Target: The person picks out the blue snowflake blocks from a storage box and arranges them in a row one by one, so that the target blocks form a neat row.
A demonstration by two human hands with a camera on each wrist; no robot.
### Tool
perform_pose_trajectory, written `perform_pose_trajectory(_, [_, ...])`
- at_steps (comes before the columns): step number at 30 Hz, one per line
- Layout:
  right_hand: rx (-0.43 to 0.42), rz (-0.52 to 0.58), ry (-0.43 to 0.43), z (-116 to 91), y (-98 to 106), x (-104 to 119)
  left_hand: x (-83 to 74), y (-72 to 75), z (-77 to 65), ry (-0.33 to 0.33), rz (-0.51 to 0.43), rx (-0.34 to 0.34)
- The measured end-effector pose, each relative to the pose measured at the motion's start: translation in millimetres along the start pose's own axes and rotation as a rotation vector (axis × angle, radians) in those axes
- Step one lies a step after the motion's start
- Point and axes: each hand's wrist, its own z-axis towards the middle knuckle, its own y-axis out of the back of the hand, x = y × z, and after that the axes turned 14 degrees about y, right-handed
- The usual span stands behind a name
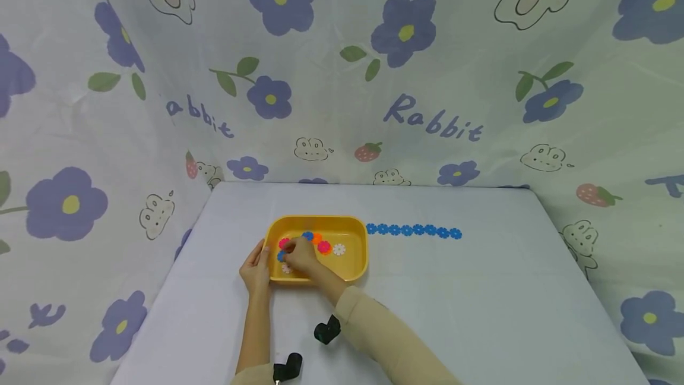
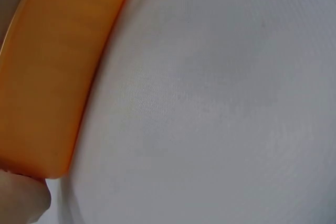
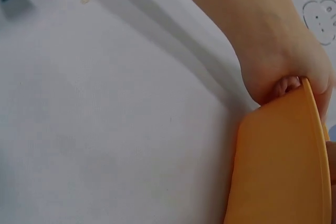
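A yellow plastic tray stands on the table, holding several small flower-shaped pieces in pink, blue, orange and white. My left hand grips the tray's left side, thumb at the rim; in the right wrist view that hand wraps the tray's corner. My right hand reaches into the tray's left part, fingers bent down among the pieces. Close to its fingertips are a blue flower piece and a pink one. Whether the fingers pinch a piece is hidden. The left wrist view shows mainly the tray's outer wall.
From the tray's right rim, a row of several blue flower pieces runs rightward along the white tabletop. A white flower piece lies near the tray's middle. Behind the table hangs a flower-and-rabbit printed cloth.
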Motion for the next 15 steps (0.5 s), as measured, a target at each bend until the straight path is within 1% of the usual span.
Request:
perform_pose_trajectory(3, [0.067,-0.148,0.054,1.7,-1.1,1.0,0.6,-0.4,0.5,-0.011,-0.010,0.000])
perform_pose_trajectory(5, [0.128,-0.220,0.092,2.4,-2.4,2.4,1.0,-0.5,0.8,-0.014,-0.027,0.000])
perform_pose_trajectory(8, [0.187,-0.238,0.125,2.0,-3.9,5.3,1.1,-0.5,1.2,-0.013,-0.056,0.003])
perform_pose_trajectory(11, [0.192,-0.174,0.121,1.0,-5.0,6.4,1.0,-0.3,1.7,-0.005,-0.077,0.010])
perform_pose_trajectory(12, [0.183,-0.132,0.114,0.6,-5.4,5.9,0.8,-0.2,1.6,-0.003,-0.076,0.012])
perform_pose_trajectory(15, [0.134,0.042,0.047,-1.0,-4.5,3.6,0.6,-0.3,1.1,0.003,-0.063,0.019])
